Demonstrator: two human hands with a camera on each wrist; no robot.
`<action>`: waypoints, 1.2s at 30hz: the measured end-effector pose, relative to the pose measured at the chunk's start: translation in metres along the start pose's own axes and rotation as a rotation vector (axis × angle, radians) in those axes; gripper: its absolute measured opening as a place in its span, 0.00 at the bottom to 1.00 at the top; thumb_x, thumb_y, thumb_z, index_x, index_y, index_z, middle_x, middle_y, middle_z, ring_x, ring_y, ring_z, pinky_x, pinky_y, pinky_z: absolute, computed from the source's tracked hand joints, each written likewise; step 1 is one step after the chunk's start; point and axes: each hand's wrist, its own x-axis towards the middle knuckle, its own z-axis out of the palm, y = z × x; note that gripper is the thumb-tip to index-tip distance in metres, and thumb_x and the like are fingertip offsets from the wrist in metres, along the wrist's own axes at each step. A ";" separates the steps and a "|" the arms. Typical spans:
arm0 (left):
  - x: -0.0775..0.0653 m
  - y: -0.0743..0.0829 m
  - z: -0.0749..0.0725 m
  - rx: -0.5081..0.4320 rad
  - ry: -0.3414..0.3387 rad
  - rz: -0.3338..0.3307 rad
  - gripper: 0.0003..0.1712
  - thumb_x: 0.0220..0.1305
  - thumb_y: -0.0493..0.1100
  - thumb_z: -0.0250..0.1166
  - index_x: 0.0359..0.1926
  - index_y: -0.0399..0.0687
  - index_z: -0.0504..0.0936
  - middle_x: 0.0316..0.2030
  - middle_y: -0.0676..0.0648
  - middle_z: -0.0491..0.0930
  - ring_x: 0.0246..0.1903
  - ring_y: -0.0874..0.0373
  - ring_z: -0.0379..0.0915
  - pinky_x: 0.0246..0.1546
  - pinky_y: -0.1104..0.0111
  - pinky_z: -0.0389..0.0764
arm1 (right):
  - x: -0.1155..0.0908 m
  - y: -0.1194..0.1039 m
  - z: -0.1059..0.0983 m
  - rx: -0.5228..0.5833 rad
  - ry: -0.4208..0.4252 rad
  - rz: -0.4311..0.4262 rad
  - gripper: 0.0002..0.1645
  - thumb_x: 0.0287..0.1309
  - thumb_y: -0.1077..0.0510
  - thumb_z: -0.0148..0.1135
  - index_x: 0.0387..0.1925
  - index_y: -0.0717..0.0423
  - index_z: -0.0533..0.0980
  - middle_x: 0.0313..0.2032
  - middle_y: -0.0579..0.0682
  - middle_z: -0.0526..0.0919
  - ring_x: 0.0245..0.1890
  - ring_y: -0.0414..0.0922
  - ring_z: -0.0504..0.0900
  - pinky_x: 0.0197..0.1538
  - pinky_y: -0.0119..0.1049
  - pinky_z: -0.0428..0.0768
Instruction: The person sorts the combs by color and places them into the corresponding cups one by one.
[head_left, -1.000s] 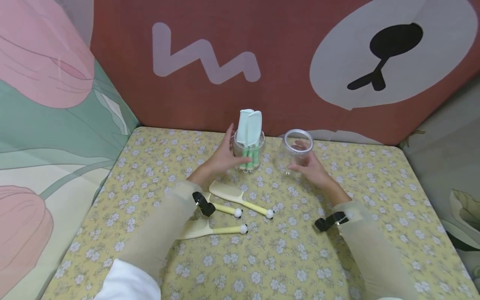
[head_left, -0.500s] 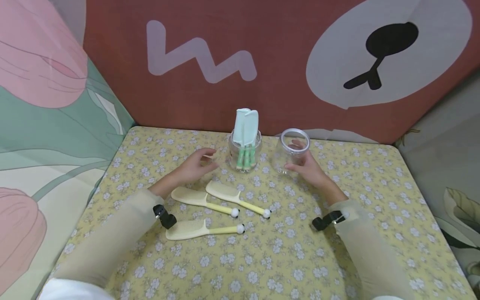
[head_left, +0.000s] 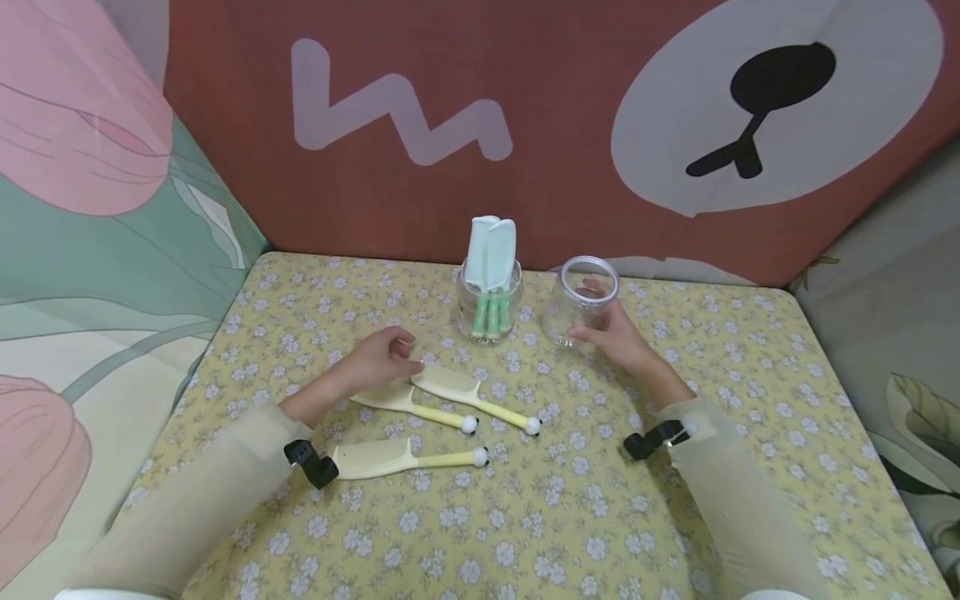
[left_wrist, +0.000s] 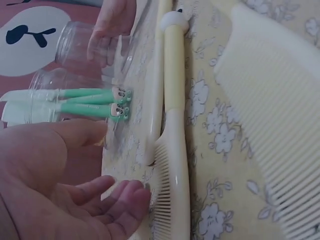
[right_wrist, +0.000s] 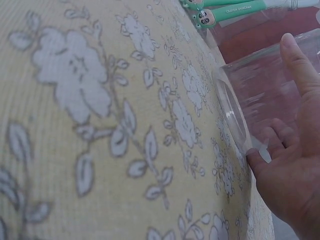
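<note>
My left hand point(head_left: 378, 358) is just above the two farther pale yellow combs, the middle comb point(head_left: 392, 397) and the far comb point(head_left: 448, 384). Its fingers are loosely bent and hold nothing; in the left wrist view the fingertips come close to a comb point(left_wrist: 175, 150). A third yellow comb point(head_left: 375, 458) lies nearer the front. My right hand point(head_left: 621, 337) grips a clear jar point(head_left: 561, 315) with a round rim, thumb on the near side and fingers behind. Nothing shows inside that jar. Left of it, several mint-green combs point(head_left: 491, 254) stand handles down in another clear jar point(head_left: 465, 317).
A yellow flowered cloth point(head_left: 525, 517) covers the table. Behind the jars rises a brown printed backdrop point(head_left: 555, 200), with a printed panel point(head_left: 120, 267) on the left. Each wrist wears a small black camera, like the left camera point(head_left: 311, 464).
My left hand has let go of the jar of green combs and moved left and toward me, over the yellow combs. My right hand stays on the other jar.
</note>
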 end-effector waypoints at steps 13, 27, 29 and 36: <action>0.003 0.004 0.018 0.152 0.073 -0.035 0.29 0.62 0.44 0.75 0.58 0.35 0.76 0.46 0.41 0.77 0.41 0.51 0.72 0.47 0.58 0.76 | 0.001 0.002 0.002 0.020 -0.005 -0.008 0.51 0.60 0.76 0.64 0.77 0.64 0.48 0.75 0.65 0.57 0.74 0.62 0.56 0.76 0.59 0.52; 0.008 0.005 0.026 0.256 0.074 -0.026 0.26 0.62 0.45 0.75 0.55 0.37 0.76 0.40 0.45 0.74 0.37 0.54 0.69 0.42 0.60 0.74 | 0.001 -0.001 0.000 -0.023 -0.004 0.013 0.52 0.61 0.75 0.65 0.78 0.60 0.47 0.74 0.63 0.59 0.76 0.60 0.55 0.76 0.56 0.52; 0.009 0.004 0.027 0.248 0.071 -0.029 0.27 0.62 0.45 0.75 0.56 0.37 0.76 0.41 0.45 0.74 0.37 0.54 0.69 0.42 0.61 0.74 | 0.001 -0.001 0.000 -0.022 -0.003 0.015 0.52 0.61 0.75 0.65 0.78 0.60 0.47 0.74 0.63 0.59 0.76 0.60 0.55 0.76 0.56 0.52; 0.008 0.001 0.028 0.222 0.071 -0.032 0.28 0.62 0.44 0.75 0.57 0.35 0.76 0.42 0.45 0.75 0.38 0.53 0.70 0.43 0.61 0.75 | 0.000 -0.001 0.001 -0.009 -0.003 -0.004 0.52 0.61 0.75 0.65 0.78 0.62 0.47 0.75 0.66 0.57 0.75 0.63 0.55 0.76 0.60 0.51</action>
